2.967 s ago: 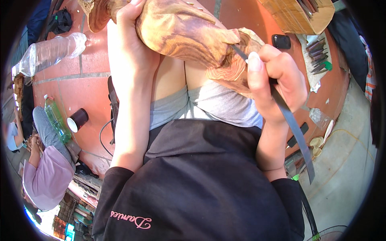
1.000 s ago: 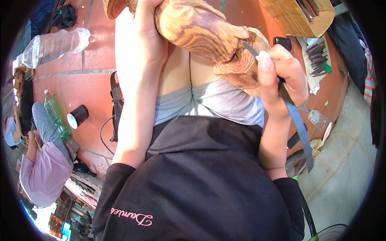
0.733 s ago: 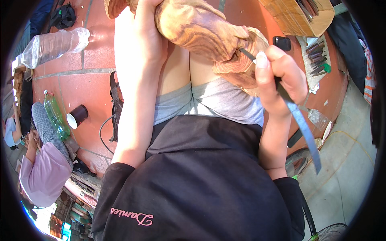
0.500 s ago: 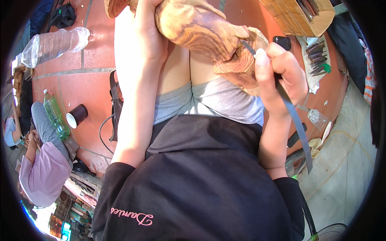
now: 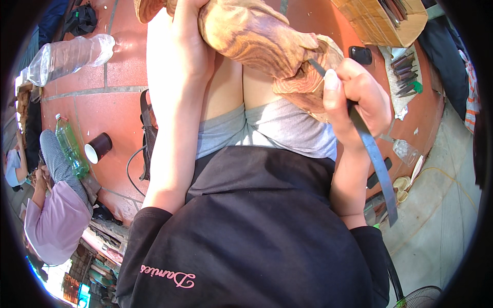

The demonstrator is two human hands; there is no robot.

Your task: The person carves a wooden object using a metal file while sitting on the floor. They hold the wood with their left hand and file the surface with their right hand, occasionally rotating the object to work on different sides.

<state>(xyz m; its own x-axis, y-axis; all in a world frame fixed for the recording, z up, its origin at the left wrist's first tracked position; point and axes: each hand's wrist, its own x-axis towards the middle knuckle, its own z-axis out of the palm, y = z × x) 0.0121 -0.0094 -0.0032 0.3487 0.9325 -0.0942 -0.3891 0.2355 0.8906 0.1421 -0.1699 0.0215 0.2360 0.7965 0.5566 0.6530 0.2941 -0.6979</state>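
A carved wooden figure (image 5: 251, 38) with dark swirling grain lies across my knees at the top of the view. My left hand (image 5: 192, 43) is closed around its left part; the fingertips are partly cut off by the upper edge. In my right hand (image 5: 357, 97) I pinch a long, thin dark metal carving blade (image 5: 377, 164) between thumb and fingers. Its narrow tip touches a groove near the figure's right end, beside a rounded, layered part. The blade's broad tail sticks out below my hand toward the lower right.
A cardboard box (image 5: 382, 25) with tools and a row of dark-handled tools (image 5: 404, 74) lie at the far right, near a black phone-like object (image 5: 360, 55). Clear bottle (image 5: 72, 59), green bottle (image 5: 72, 146) and dark cup (image 5: 98, 148) are at left; another person (image 5: 59, 220) sits there.
My right hand has turned slightly, and the blade's tail has swung a little down and left. My left hand and the wooden figure have hardly moved.
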